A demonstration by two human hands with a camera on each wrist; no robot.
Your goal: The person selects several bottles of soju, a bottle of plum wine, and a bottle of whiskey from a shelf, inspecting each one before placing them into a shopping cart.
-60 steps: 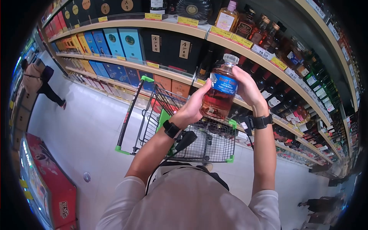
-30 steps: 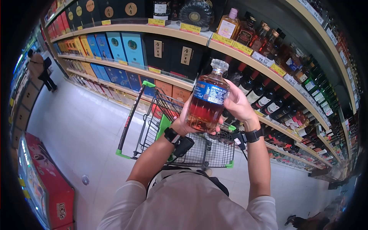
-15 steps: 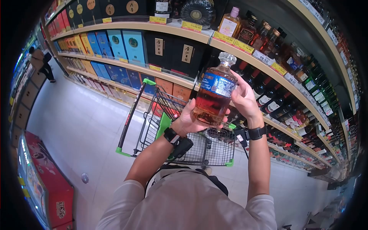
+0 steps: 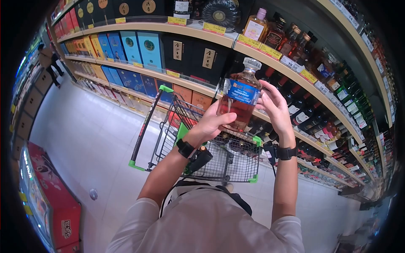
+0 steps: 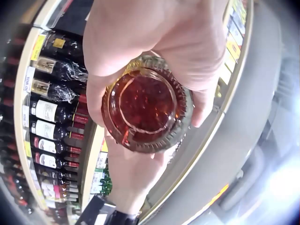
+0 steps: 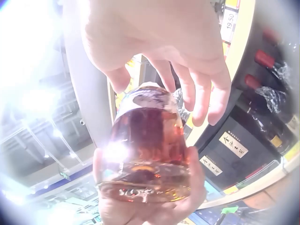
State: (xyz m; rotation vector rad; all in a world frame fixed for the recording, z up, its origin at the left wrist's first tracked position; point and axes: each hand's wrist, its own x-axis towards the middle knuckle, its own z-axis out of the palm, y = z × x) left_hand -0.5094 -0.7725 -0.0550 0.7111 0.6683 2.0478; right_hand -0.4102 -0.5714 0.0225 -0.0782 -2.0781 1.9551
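A whisky bottle (image 4: 236, 107) with amber-red liquid, a blue label and a clear faceted stopper (image 4: 252, 64) is held upright, slightly tilted, in front of the shelves. My left hand (image 4: 209, 123) grips its lower part, thumb lying across the front of the glass. From below, the left wrist view shows the round ribbed base (image 5: 147, 101) between thumb and fingers. My right hand (image 4: 276, 107) is at the bottle's upper right side, fingers loosely spread around the shoulder. In the right wrist view those fingers (image 6: 201, 93) fan out beside the label without closing round the glass.
A wire shopping cart with a dark handle (image 4: 145, 126) and green corners stands below my arms. Shelves (image 4: 194, 31) carry boxed liquor and bottles with price tags. A red display case (image 4: 63, 202) is at lower left; a person (image 4: 49, 63) walks in the aisle.
The bottle has turned so its front label faces me again, after its barcode side showed. My right hand has loosened from its side; my left thumb has come across the front.
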